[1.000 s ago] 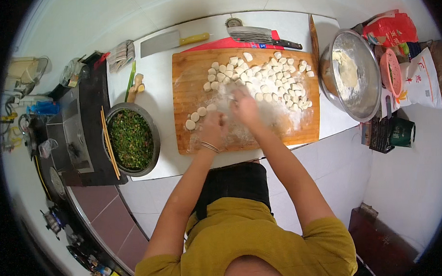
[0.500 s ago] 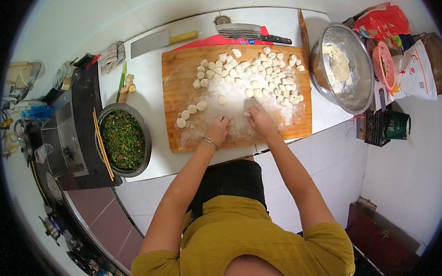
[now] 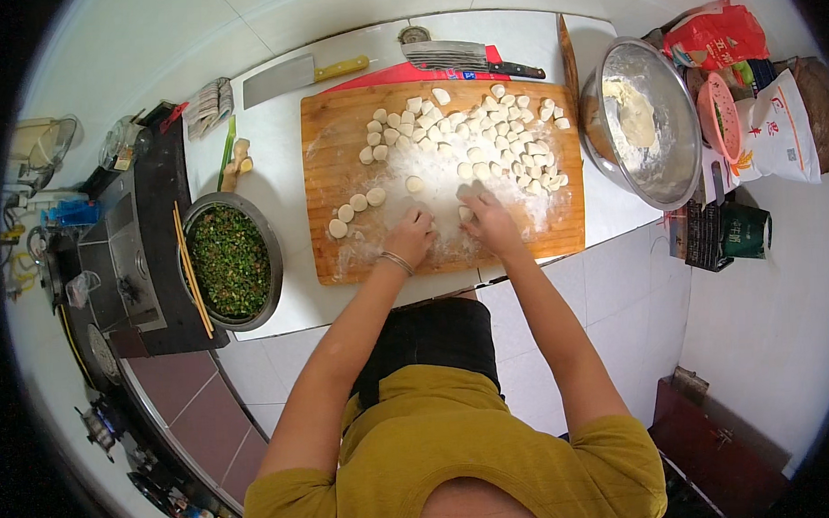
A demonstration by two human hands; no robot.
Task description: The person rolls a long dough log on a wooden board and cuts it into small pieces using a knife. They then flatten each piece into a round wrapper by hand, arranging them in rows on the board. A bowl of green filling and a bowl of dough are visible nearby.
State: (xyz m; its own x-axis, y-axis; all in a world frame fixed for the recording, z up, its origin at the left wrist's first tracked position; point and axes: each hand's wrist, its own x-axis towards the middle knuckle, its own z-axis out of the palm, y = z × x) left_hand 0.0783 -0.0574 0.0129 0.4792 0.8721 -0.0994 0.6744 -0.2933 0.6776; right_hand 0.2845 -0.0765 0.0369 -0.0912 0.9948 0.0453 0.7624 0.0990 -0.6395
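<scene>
My right hand [image 3: 491,222] pinches a small white dough piece [image 3: 466,213] at the near middle of the floured wooden board [image 3: 338,152]. Beside it on the left, my left hand [image 3: 411,236] rests low over the board with its fingers curled in; what they hold, if anything, is hidden. A single flattened dough round [image 3: 415,184] lies just beyond my left hand. Several more rounds [image 3: 358,202] form a slanting row on the board's left side. Many cut dough pieces [image 3: 506,132] are scattered over the far and right parts, dusted with flour.
A bowl of chopped green filling [image 3: 232,261] stands left of the board, with chopsticks [image 3: 192,271] on its rim. A steel basin [image 3: 674,122] holding dough stands on the right. Behind the board lie a yellow-handled cleaver [image 3: 285,78] and a black-handled knife [image 3: 453,57].
My right hand has lifted and shifted slightly, its fingers now around the dough piece that lay under its fingertips. My left hand has barely moved.
</scene>
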